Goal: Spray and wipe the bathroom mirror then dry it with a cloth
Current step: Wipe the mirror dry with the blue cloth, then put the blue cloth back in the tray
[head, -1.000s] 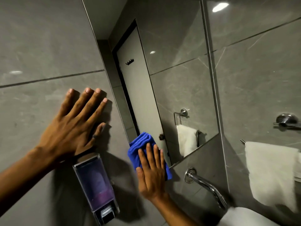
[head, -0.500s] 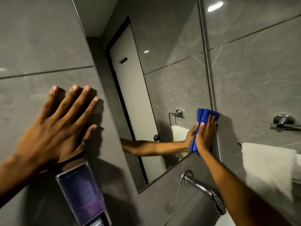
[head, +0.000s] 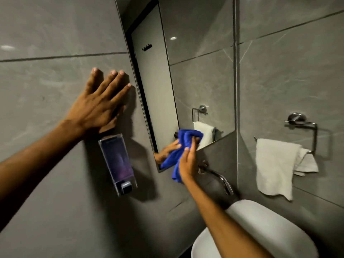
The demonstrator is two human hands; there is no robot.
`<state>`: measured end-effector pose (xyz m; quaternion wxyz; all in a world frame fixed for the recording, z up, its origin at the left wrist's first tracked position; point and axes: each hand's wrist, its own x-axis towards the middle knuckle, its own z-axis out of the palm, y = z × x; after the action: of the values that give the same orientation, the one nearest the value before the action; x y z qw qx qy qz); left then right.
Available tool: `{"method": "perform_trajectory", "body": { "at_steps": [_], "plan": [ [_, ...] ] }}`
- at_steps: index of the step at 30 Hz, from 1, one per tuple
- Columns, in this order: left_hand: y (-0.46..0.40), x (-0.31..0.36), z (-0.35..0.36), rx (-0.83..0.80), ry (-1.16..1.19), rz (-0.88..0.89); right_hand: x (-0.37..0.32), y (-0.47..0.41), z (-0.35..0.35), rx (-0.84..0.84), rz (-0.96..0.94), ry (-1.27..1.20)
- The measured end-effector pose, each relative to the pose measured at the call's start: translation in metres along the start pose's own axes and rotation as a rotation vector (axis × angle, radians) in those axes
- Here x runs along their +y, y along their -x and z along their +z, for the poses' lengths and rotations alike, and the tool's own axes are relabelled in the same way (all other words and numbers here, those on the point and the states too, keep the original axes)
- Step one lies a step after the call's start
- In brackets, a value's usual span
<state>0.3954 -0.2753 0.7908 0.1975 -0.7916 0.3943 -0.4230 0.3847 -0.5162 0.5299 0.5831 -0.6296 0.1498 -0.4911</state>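
Note:
The frameless mirror point(head: 195, 71) hangs on the grey tiled wall and reflects a door and a towel ring. My right hand point(head: 187, 162) presses a bunched blue cloth point(head: 186, 141) against the mirror's lower edge, near its bottom left corner. Part of the cloth hangs below the glass over the tile. The hand and cloth also show as a reflection in the glass. My left hand point(head: 98, 107) lies flat on the wall tile left of the mirror, fingers spread, holding nothing. No spray bottle is in view.
A clear soap dispenser point(head: 117, 162) is fixed to the wall under my left hand. A chrome tap point(head: 217, 177) juts out below the mirror over a white basin point(head: 260, 229). A white towel point(head: 275, 164) hangs from a ring on the right wall.
My right hand has swept the blue cloth from the mirror's lower right edge back down to the lower left. The left hand has stayed on the wall. The camera has shifted.

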Motion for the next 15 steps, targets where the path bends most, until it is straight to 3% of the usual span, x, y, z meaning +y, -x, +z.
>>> {"method": "perform_trajectory", "body": {
  "at_steps": [3,7,9,12,15],
  "plan": [
    [0.013,0.008,-0.022,0.045,0.364,-0.097,-0.043,0.06,0.017,-0.15,0.107,-0.216],
    [0.091,0.055,-0.037,0.357,0.741,-0.317,-0.085,0.118,0.001,-0.255,0.613,-0.897],
    [0.154,0.11,-0.032,0.41,1.01,-0.474,-0.096,0.157,-0.023,-0.34,0.777,-1.081],
    [0.251,0.207,-0.027,0.18,1.488,-0.846,-0.093,0.228,-0.055,-0.403,0.903,-1.134],
    [0.34,0.284,-0.023,-0.192,1.972,-1.291,-0.069,0.31,-0.084,-0.508,1.085,-0.882]
  ]
}}
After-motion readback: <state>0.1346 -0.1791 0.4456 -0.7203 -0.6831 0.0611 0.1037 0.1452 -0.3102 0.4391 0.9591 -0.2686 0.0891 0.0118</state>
